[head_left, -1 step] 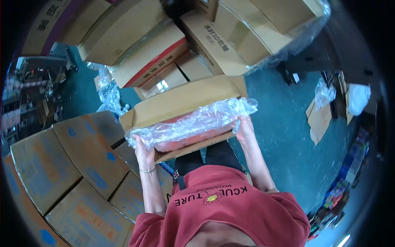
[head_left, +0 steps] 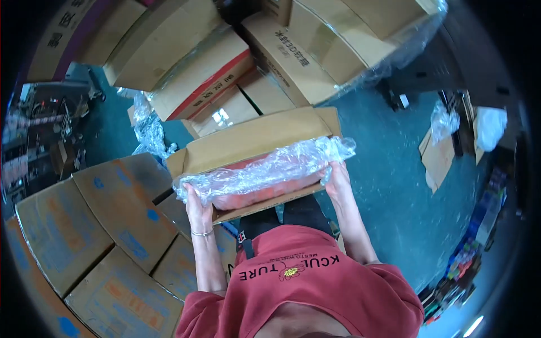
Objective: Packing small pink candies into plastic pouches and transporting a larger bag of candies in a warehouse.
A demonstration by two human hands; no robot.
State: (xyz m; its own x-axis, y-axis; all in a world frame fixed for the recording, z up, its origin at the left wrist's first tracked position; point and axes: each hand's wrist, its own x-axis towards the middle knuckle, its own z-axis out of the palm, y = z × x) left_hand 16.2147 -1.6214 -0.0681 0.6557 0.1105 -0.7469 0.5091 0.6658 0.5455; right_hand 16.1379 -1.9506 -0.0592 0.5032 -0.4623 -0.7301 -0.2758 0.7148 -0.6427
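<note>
Here, the left hand (head_left: 198, 204) and right hand (head_left: 337, 179), probably half curled, held the plastic-wrapped bundle (head_left: 265, 173) at the open box (head_left: 248, 136).

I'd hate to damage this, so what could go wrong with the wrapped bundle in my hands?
The wrapped bundle might slip, since the left hand and right hand hold it near its ends over crinkled clear plastic wrap. That loose wrap could also snag or tear against the open cardboard box.

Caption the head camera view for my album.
Both hands hold a long plastic-wrapped reddish bundle at an open cardboard box.
</note>
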